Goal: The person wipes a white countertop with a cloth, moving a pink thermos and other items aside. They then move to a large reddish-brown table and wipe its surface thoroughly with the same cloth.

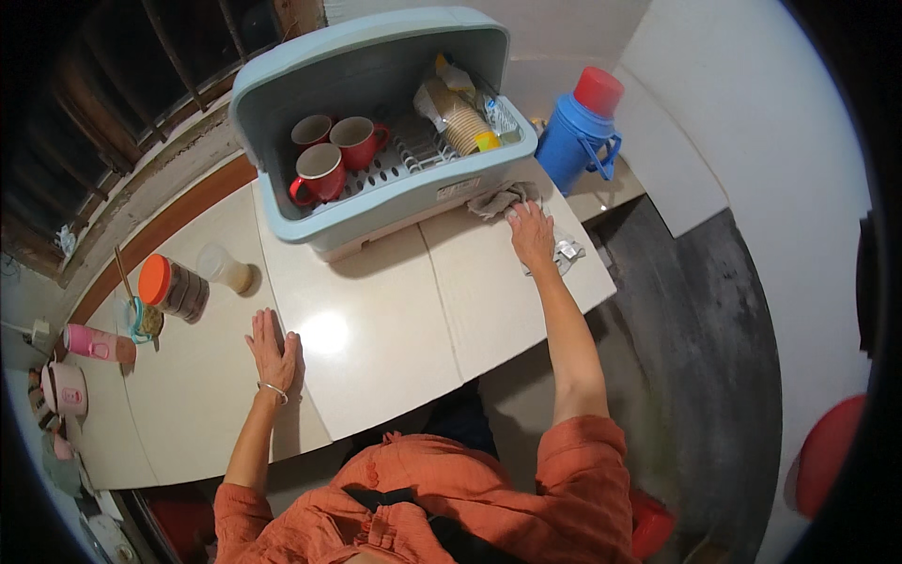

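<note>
My right hand [533,235] presses down on a crumpled grey cloth [505,199] on the tiled counter [376,329], close to its right end. Part of the cloth lies under the palm and sticks out past the wrist. Palm down, my left hand [272,353] rests on the tiles with its fingers stretched out and nothing in it. Just beyond the right hand stands a light blue dish box [404,202] with its lid up. Inside it are red mugs [320,167] and a bagged stack of paper cups [462,127].
A blue thermos with a red cap [575,132] stands right of the box. Along the left are a clear plastic cup [224,267], an orange-lidded jar [175,286], a small pot with a stick [147,320], a pink bottle [99,345] and a pink pot [66,388]. A barred window is behind.
</note>
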{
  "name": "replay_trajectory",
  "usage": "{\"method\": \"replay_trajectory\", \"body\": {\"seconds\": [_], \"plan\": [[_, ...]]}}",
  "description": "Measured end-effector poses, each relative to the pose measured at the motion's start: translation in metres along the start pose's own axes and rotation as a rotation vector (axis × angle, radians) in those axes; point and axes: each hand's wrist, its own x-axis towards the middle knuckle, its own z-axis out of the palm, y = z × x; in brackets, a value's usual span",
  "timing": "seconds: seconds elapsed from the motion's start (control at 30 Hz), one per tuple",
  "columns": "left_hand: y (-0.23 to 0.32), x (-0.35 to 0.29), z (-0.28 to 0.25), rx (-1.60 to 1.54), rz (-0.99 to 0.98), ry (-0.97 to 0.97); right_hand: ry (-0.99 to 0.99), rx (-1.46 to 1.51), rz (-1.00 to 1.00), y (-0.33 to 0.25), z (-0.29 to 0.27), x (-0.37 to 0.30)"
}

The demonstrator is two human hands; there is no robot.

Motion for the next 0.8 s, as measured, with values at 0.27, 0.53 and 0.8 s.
{"method": "replay_trajectory", "body": {"seconds": [0.27, 0.53, 0.8], "plan": [[0.077, -0.004, 0.045, 0.237, -0.146, 0.083, 0.03, -0.171, -0.201, 0.048, 0.036, 0.131], [0.08, -0.01, 0.041, 0.224, -0.147, 0.13, 0.152, 0.281, -0.627, 0.039, 0.06, 0.228], [0.09, 0.008, 0.05, 0.18, -0.106, 0.136, 0.209, -0.036, -0.245, 0.069, 0.133, 0.31]]}}
